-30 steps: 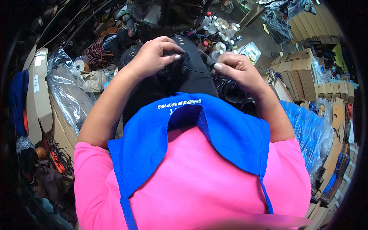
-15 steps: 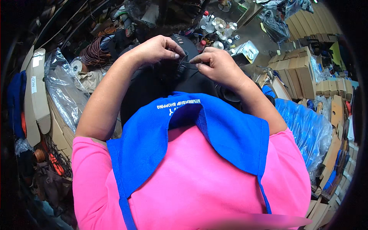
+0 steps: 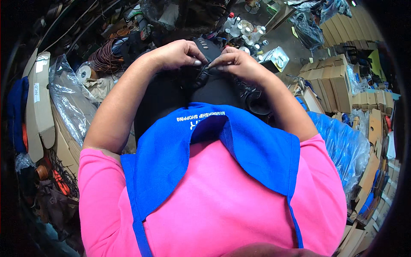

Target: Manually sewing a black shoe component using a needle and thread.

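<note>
On my lap, between my knees, rests a black leather-looking piece (image 3: 201, 79) with dark laces and a row of pale slots near its far end. My left hand (image 3: 183, 55) is closed at its edge, thumb and fingers pinching the piece from the left. Close by on the right, my right hand (image 3: 236, 63) pinches a thin dark strand (image 3: 208, 66) whose tip shows a small bright glint. Both sets of fingertips nearly meet over the piece. The lower side of the piece is too dark to make out.
Beyond my knees stand several bottles (image 3: 246, 31) and a square metal can (image 3: 276, 59). A coil of brown cord (image 3: 107, 58) lies to the left. Cardboard boxes (image 3: 327, 81) and a plastic-wrapped blue bundle (image 3: 338, 141) crowd the right side; clear plastic sheeting (image 3: 70, 100) covers cardboard on the left.
My right hand has moved slightly left and closer to my left hand, its fingers now curled nearer the black piece. My left hand has barely shifted.
</note>
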`<act>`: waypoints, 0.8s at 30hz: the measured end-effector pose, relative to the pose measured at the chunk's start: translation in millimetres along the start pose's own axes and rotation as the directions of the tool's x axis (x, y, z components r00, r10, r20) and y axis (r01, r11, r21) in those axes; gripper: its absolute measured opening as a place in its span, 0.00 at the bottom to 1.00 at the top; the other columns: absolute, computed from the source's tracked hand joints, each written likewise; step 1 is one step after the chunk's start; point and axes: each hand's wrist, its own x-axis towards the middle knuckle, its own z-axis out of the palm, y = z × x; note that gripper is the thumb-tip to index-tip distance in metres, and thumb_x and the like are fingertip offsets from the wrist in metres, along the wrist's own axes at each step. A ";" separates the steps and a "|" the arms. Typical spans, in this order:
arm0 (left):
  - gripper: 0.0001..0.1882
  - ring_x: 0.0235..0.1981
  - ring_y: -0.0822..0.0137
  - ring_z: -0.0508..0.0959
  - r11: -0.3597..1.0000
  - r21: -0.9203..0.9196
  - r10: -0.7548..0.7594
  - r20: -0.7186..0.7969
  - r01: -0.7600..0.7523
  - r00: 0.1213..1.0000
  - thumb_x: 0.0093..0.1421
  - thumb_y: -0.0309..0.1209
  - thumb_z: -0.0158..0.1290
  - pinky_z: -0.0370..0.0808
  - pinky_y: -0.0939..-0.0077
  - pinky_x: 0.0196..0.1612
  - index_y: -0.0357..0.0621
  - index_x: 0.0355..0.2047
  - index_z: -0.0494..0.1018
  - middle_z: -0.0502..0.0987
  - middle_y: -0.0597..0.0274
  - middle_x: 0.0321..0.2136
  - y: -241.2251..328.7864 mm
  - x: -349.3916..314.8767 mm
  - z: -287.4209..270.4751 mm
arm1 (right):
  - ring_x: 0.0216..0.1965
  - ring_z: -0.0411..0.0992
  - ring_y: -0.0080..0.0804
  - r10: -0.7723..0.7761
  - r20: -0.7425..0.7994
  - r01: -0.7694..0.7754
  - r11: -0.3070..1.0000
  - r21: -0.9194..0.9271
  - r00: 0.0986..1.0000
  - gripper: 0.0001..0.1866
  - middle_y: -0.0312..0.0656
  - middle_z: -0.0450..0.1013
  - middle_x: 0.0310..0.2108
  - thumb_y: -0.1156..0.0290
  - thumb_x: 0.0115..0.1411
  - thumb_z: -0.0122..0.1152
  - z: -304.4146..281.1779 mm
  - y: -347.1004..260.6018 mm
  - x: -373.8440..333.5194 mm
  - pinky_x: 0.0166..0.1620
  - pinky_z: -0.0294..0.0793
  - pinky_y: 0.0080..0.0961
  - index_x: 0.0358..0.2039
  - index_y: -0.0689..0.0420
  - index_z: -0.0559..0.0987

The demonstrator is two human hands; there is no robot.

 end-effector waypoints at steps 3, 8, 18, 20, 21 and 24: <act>0.13 0.38 0.66 0.73 0.997 0.054 0.044 0.029 -0.046 0.999 0.50 0.25 0.58 0.69 0.73 0.45 0.43 0.38 0.78 0.73 0.61 0.32 2.0 -0.5 -2.5 | 0.38 0.66 0.26 0.004 0.089 -0.014 0.994 0.111 0.996 0.11 0.36 0.69 0.32 0.74 0.54 0.59 -4.2 14.0 8.1 0.45 0.65 0.23 0.39 0.53 0.81; 0.15 0.38 0.65 0.75 0.996 0.092 -0.009 0.018 0.008 1.000 0.48 0.26 0.59 0.71 0.74 0.45 0.47 0.39 0.78 0.75 0.59 0.34 -4.4 -1.1 -2.9 | 0.35 0.67 0.24 -0.043 0.070 0.033 0.990 0.135 0.997 0.09 0.34 0.71 0.29 0.73 0.54 0.60 4.4 9.8 14.9 0.42 0.66 0.21 0.37 0.56 0.80; 0.19 0.37 0.63 0.73 0.956 0.294 0.134 -0.390 -0.014 0.911 0.55 0.16 0.43 0.70 0.74 0.44 0.44 0.45 0.73 0.69 0.57 0.39 3.7 -41.8 12.6 | 0.27 0.67 0.32 -0.204 -0.213 0.169 0.971 -0.170 0.955 0.12 0.39 0.66 0.24 0.76 0.48 0.63 27.0 -1.6 -4.2 0.31 0.68 0.25 0.36 0.53 0.80; 0.20 0.34 0.66 0.74 0.975 0.138 -0.073 -0.534 0.172 0.842 0.53 0.14 0.43 0.72 0.76 0.39 0.44 0.44 0.73 0.68 0.56 0.40 21.7 -60.1 27.1 | 0.28 0.66 0.35 -0.202 -0.199 0.146 0.954 -0.262 0.959 0.17 0.39 0.65 0.24 0.76 0.47 0.62 34.4 -6.1 -14.7 0.34 0.66 0.29 0.40 0.50 0.80; 0.17 0.30 0.68 0.74 0.990 0.074 -0.059 -0.571 0.123 0.819 0.52 0.14 0.46 0.72 0.76 0.35 0.43 0.40 0.75 0.70 0.57 0.34 24.5 -65.0 35.7 | 0.30 0.66 0.35 -0.240 -0.243 0.139 0.920 -0.367 0.940 0.19 0.38 0.65 0.25 0.76 0.47 0.62 40.9 -10.5 -20.1 0.37 0.64 0.29 0.42 0.48 0.79; 0.12 0.27 0.66 0.73 0.955 0.259 0.047 -0.609 0.142 0.791 0.50 0.17 0.52 0.71 0.76 0.32 0.43 0.35 0.77 0.70 0.59 0.26 23.5 -76.9 56.0 | 0.34 0.65 0.33 -0.261 -0.269 0.104 0.869 -0.484 0.927 0.23 0.37 0.66 0.28 0.75 0.47 0.60 51.4 -13.2 -28.2 0.43 0.59 0.31 0.47 0.45 0.76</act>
